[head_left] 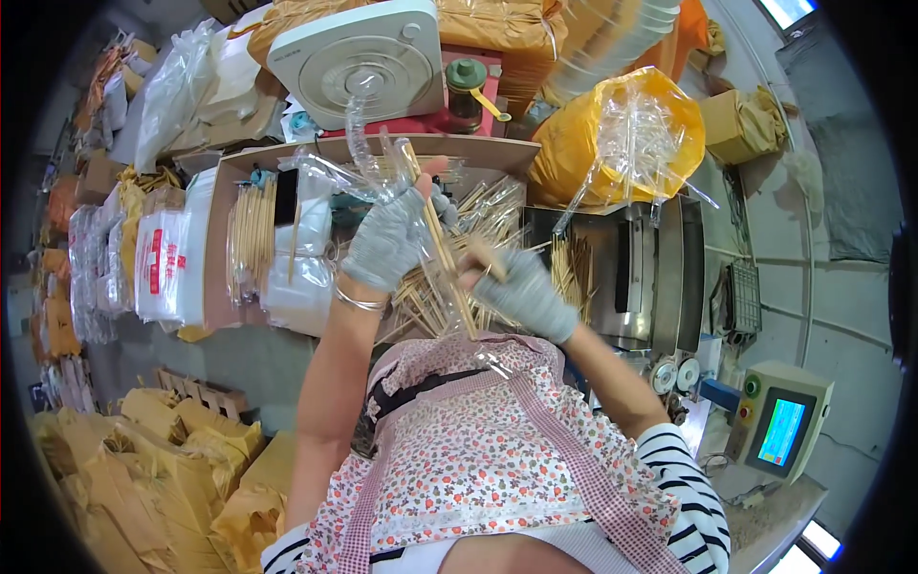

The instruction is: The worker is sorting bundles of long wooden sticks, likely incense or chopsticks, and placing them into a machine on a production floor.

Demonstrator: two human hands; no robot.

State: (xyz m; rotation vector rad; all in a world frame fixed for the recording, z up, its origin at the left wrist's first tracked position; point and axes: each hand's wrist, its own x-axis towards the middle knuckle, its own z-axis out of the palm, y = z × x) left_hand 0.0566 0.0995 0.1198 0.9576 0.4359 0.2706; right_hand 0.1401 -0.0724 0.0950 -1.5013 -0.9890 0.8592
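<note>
My left hand (pixel 384 241), in a grey glove with bare fingertips, is closed around slim wooden sticks (pixel 442 244) in a long clear plastic sleeve. The sticks stand tilted, their upper ends past my fingers and their lower ends near my apron. Just right of them is my right hand (pixel 528 295), gloved the same way. Its fingers are curled in and slightly blurred; what they hold, if anything, I cannot make out. Behind both hands, loose wooden sticks and wrapped ones (pixel 492 212) lie heaped in a cardboard box (pixel 521 158).
Upright sticks (pixel 251 234) and clear bags (pixel 298 287) fill the box's left side. Beyond it stand a white fan-like appliance (pixel 361 62), a green-lidded jar (pixel 466 94) and a yellow bag (pixel 564 158) of clear sleeves. A metal machine (pixel 636 277) and a control screen (pixel 784 430) are at right.
</note>
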